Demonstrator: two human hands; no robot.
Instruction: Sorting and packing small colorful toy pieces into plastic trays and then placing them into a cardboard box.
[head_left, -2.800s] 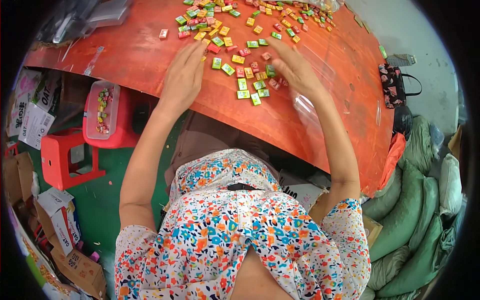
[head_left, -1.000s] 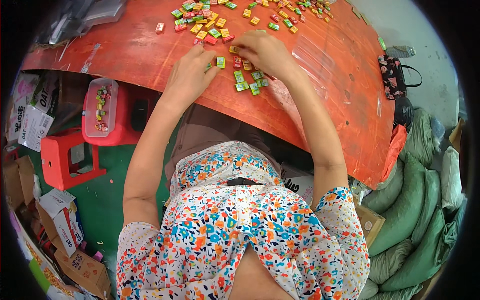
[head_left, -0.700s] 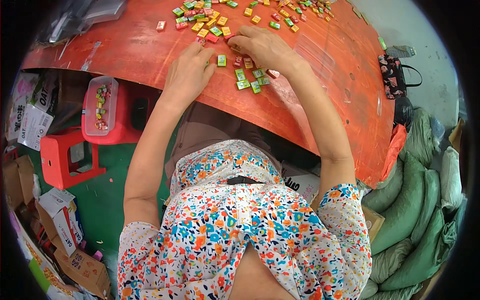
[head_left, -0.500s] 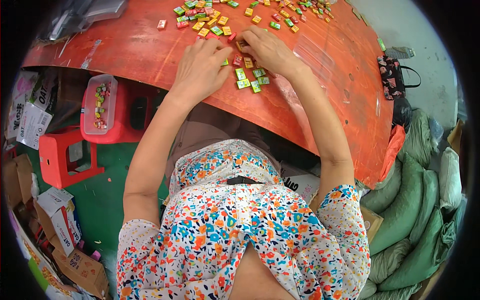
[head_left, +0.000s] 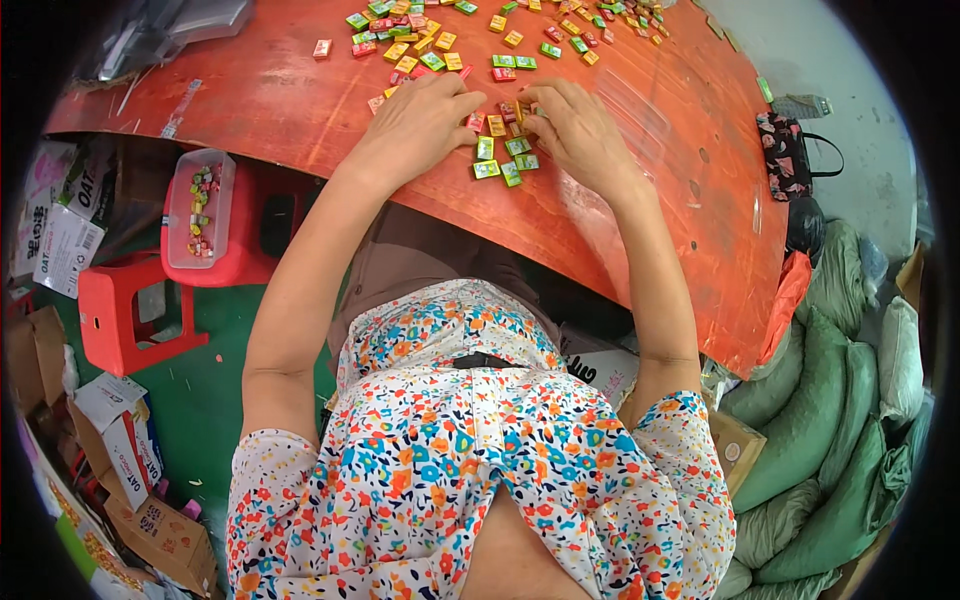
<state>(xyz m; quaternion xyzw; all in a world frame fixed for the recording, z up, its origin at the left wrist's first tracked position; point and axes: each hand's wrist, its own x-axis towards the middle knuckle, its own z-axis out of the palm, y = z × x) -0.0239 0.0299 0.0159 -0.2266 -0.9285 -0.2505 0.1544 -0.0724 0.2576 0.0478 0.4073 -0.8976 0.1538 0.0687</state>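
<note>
Gathering candies point(head_left: 503, 158) on the red surface point(head_left: 300, 90), my left hand point(head_left: 420, 120) has slid in beside my right hand point(head_left: 578, 130); both lie curled over the little cluster, closing it in, gripping nothing I can see.

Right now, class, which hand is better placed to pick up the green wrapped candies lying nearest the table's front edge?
Probably the right hand: its fingertips sit just beside the green wrapped candies on the red wooden table. The left hand lies a little farther off, over red and orange pieces.
</note>
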